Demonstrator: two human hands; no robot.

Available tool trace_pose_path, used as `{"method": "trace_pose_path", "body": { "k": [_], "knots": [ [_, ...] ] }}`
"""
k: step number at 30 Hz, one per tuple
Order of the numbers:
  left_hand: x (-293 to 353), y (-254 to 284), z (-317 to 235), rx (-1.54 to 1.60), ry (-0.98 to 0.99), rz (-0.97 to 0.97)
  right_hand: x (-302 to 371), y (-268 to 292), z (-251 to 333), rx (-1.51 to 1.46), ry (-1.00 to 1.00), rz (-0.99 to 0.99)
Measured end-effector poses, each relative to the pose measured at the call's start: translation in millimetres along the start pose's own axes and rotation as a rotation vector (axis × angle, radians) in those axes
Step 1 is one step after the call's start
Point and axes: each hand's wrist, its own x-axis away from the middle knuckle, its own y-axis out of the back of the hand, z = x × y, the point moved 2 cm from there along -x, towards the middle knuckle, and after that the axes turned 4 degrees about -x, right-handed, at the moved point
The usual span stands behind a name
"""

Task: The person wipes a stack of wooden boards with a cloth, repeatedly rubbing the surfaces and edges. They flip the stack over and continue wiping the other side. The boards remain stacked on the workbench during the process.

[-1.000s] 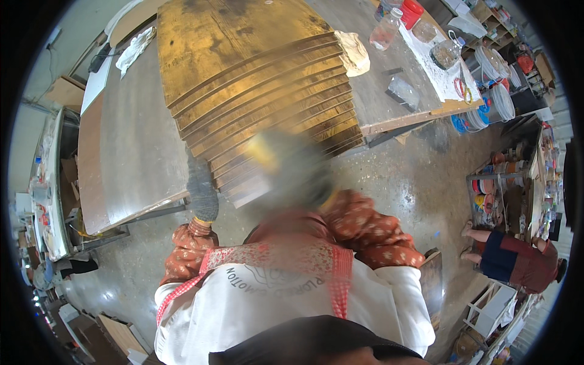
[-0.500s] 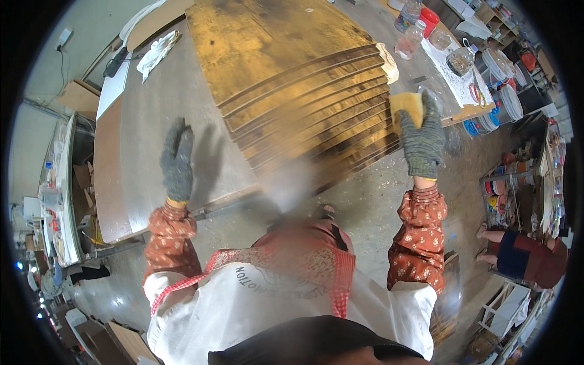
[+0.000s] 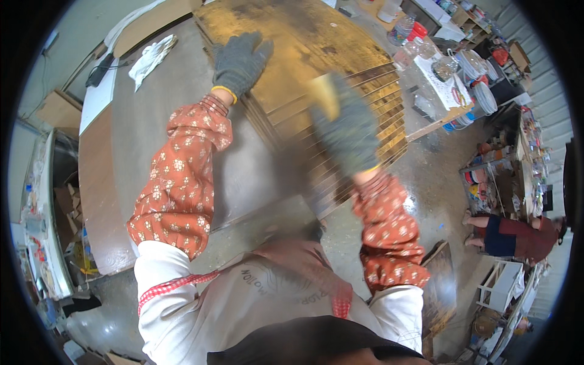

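Observation:
A large yellow-brown panel (image 3: 291, 45) with dark stains lies on the grey worktable, and a band of thin parallel strips (image 3: 386, 100) crosses its near part. My left hand (image 3: 241, 64), in a dark grey knitted glove, rests flat on the panel's left edge with its fingers stretched out. Over the strips, my right hand (image 3: 348, 125) wears a matching glove and grips a yellow sponge (image 3: 325, 97). Motion smears this hand and the sponge; whether the sponge touches the strips I cannot tell.
A white glove-like cloth (image 3: 151, 61) lies on the worktable (image 3: 164, 100) at left, near a black object with a cable (image 3: 100, 70). Plastic bottles (image 3: 401, 29) and white tubs (image 3: 483, 97) stand at upper right. Another person (image 3: 511, 236) is by the shelves at right.
My left hand has gone up and right from above the bare table onto the panel's edge. My right hand has swept left across the strips, keeping the sponge. The view has shifted slightly.

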Motion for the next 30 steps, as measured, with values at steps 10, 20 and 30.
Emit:
{"method": "trace_pose_path", "body": {
  "k": [10, 20, 30],
  "knots": [
    [1.3, -18.7, 4.6, -0.095, -0.07, 0.076, -7.9, 7.8, 20.9, -0.007, 0.389, 0.346],
    [2.9, -17.3, 8.6, -0.063, -0.051, 0.061, -108.1, 88.1, -219.0, 0.27, -0.244, -0.065],
    [5.9, -10.1, 1.2, -0.235, -0.203, 0.016, -114.0, 53.4, -155.9, -0.058, -0.485, 0.132]
  ]
}}
